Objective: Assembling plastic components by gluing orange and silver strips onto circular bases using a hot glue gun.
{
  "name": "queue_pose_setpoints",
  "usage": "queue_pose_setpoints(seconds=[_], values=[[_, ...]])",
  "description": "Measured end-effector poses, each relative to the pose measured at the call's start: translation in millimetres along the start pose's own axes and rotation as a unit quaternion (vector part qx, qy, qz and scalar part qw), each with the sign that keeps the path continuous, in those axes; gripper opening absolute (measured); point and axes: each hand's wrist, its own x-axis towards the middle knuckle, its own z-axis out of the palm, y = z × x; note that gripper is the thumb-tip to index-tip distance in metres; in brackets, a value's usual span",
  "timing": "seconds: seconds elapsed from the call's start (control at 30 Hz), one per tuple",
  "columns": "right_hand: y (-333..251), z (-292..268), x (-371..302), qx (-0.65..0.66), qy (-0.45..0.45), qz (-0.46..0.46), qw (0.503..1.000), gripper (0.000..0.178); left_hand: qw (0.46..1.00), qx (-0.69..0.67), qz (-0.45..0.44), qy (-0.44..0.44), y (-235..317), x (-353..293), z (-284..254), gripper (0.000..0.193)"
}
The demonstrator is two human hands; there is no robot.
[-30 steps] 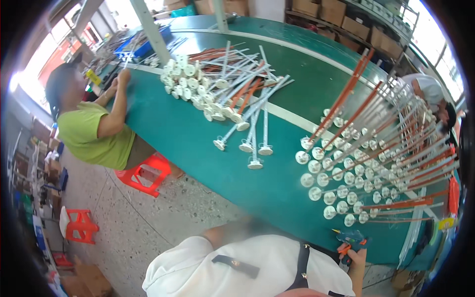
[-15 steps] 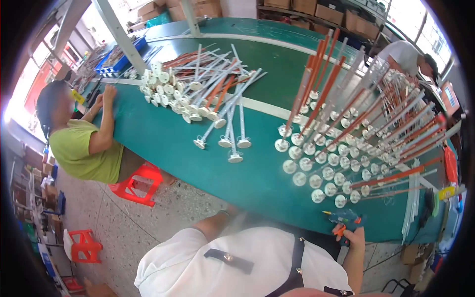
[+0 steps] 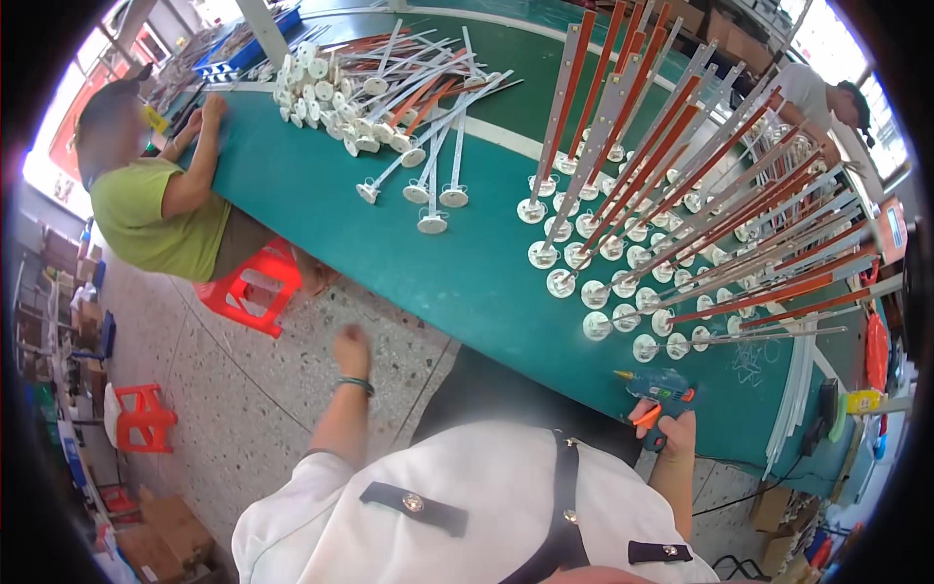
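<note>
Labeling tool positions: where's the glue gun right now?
Head view, lower right: the glue gun is in the right hand at the near edge of the green table, just below the standing rods.

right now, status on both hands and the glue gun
Right hand shut on blue glue gun at green table edge. Left hand empty, closed, off the table. Upright rods on round bases stand just beyond the gun.

Only 1 view here — a fisheye camera worn on the person's head, looking steeply down over their white-shirted chest toward the green table (image 3: 457, 263) and speckled floor. It sits close to the body, the table stretching away ahead and right — straight edges bow near the dark round rim.
</note>
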Motion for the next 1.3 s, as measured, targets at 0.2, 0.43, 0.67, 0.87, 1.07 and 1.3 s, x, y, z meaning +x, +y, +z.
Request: queue_pose_setpoints(seconds=[0.2,0.43,0.67,0.87,1.07,1.3], values=[[3,-3,-4,-0.043,-0.038,-0.014,0.998,0.056,0.937,-0.188,0.274,0.109,216,44,-119,0.016],[7,-3,-3,-0.045,-0.035,-0.042,0.998,0.049,0.84,0.152,0.52,0.024,309,50,-52,0.054],[8,-1,-9,-0.046,-0.018,-0.046,0.998,0.047,0.822,0.268,0.475,0.162,306,78,-60,0.032],[3,2,-2,-0.05,-0.035,-0.042,0.997,0.048,0.909,0.113,0.401,-0.024,371,94,-7,0.036],[6,2,-4,-0.007,-0.025,-0.058,0.998,0.048,0.926,0.093,0.258,-0.26,370,125,6,0.031],[7,-4,-6,-0.03,-0.05,-0.049,0.997,0.048,0.779,-0.357,-0.051,-0.513,348,42,-55,0.02]])
